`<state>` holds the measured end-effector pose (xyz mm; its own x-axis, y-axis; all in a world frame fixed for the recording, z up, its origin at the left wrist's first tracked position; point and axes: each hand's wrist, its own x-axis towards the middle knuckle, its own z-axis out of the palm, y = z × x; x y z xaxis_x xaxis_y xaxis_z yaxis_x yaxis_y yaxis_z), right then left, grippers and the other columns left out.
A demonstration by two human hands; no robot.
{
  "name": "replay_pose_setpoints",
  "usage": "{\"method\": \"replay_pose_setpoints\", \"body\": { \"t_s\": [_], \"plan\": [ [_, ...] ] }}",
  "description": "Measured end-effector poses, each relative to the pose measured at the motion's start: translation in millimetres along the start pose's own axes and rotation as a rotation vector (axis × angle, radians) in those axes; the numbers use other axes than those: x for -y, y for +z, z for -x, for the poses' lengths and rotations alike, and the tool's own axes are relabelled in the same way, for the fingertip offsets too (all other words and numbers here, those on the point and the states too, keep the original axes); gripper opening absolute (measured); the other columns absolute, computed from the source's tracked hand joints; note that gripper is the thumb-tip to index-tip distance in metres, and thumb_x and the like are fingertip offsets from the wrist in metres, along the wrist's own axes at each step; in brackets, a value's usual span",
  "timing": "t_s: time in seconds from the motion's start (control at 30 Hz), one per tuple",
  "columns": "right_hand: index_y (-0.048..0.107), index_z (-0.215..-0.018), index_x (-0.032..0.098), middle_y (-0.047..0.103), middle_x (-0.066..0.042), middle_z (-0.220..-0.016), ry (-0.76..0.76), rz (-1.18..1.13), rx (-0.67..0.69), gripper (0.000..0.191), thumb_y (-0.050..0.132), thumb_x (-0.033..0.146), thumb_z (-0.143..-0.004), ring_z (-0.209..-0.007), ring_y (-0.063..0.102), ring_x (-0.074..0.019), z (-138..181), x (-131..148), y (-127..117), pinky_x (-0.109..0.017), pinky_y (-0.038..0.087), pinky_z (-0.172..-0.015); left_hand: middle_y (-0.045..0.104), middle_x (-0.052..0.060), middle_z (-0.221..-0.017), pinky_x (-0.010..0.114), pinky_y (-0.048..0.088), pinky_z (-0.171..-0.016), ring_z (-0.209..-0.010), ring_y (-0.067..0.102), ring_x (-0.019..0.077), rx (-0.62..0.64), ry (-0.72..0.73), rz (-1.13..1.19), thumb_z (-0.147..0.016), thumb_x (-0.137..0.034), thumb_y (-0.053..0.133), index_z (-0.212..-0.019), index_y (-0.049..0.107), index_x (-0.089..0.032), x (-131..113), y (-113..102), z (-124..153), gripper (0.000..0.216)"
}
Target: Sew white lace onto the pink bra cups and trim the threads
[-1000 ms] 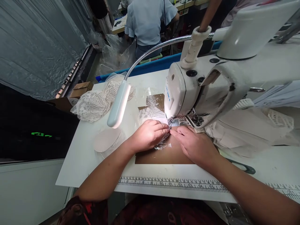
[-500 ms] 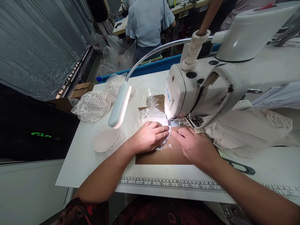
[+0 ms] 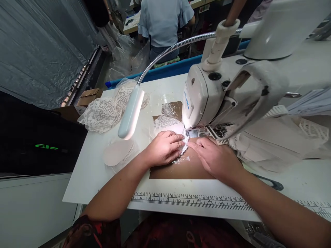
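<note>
While lying bunched and overlit right at the presser foot (image 3: 189,133) of the sewing machine (image 3: 207,100), pinned from both sides as a small white lace piece (image 3: 184,147). Resting on the brown panel (image 3: 181,168) let into the counter (image 3: 88,179), with more lace trailing away behind the foot. Gathered on one side under the left hand (image 3: 162,148), palm down, fingers curled close together and nipping a fold of the lace at their tips. Met on the other side by the right hand (image 3: 214,160), laid flat on the panel, fingers straight and side by side, tips just touching the lace edge and gripping nothing. No telling about any thumb grip from underneath.

Probably risky first for the fingertips, parked just beside the foot and almost touching each other, with little room for error. Likely also to pucker or fold double, given the bunch under the curled fingers. Open mesh, so prone to snagging on the foot. Bleached out at the edge by glare from the lamp (image 3: 130,113) just left of the work, so easy to misjudge.

Farther out: printed ruler (image 3: 191,200) along the near counter edge; black scissors (image 3: 271,184) beside the right forearm, near enough to be nudged; round pad (image 3: 117,156) and lace pile (image 3: 103,113) to the left, well apart. Beyond the counter, person in a pale blue shirt (image 3: 165,20), back turned.
</note>
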<state>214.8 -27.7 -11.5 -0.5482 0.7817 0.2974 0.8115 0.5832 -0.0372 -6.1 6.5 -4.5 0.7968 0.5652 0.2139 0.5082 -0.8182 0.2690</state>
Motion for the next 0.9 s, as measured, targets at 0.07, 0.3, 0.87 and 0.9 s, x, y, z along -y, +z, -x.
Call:
{"method": "replay_pose_setpoints", "body": {
  "t_s": [0.07, 0.3, 0.87, 0.9],
  "plan": [
    [0.069, -0.108, 0.018, 0.061, -0.004, -0.075, -0.057, -0.055, -0.027, 0.035, 0.046, 0.009, -0.084, -0.070, 0.049, -0.0169, 3.8, -1.6, 1.1, -0.029, 0.029, -0.059, 0.062, 0.011, -0.122, 0.041, 0.044, -0.088, -0.102, 0.055, 0.0235, -0.007, 0.006, 0.023, -0.093, -0.031, 0.047, -0.110, 0.064, -0.016, 0.8, -1.0, 1.4, 0.028],
    [0.068, -0.107, 0.014, 0.065, -0.007, -0.081, -0.134, -0.199, -0.038, 0.033, 0.042, 0.008, -0.087, -0.075, 0.055, -0.0170, 6.5, -1.0, 3.7, -0.028, 0.038, -0.064, 0.066, 0.009, -0.102, 0.037, 0.044, -0.085, -0.094, 0.056, 0.0202, -0.051, 0.027, 0.069, -0.093, -0.027, 0.048, -0.099, 0.066, -0.016, 1.2, -0.7, 1.8, 0.022],
    [0.070, -0.099, 0.015, 0.059, -0.004, -0.072, -0.159, -0.209, -0.030, 0.032, 0.044, 0.006, -0.083, -0.069, 0.050, -0.0176, 5.3, 1.6, 4.7, -0.029, 0.036, -0.062, 0.062, 0.007, -0.085, 0.033, 0.041, -0.077, -0.083, 0.051, 0.0178, -0.072, 0.065, -0.010, -0.093, -0.026, 0.048, -0.091, 0.066, -0.016, 0.4, 1.8, 3.0, 0.021],
    [0.070, -0.098, 0.015, 0.059, -0.004, -0.073, -0.162, -0.215, -0.027, 0.031, 0.044, 0.006, -0.083, -0.069, 0.050, -0.0177, 5.9, 1.7, 4.6, -0.029, 0.036, -0.062, 0.063, 0.007, -0.086, 0.033, 0.041, -0.078, -0.083, 0.051, 0.0179, -0.079, 0.069, -0.014, -0.092, -0.026, 0.049, -0.093, 0.066, -0.016, 0.7, 2.0, 3.2, 0.020]
  ]
}}
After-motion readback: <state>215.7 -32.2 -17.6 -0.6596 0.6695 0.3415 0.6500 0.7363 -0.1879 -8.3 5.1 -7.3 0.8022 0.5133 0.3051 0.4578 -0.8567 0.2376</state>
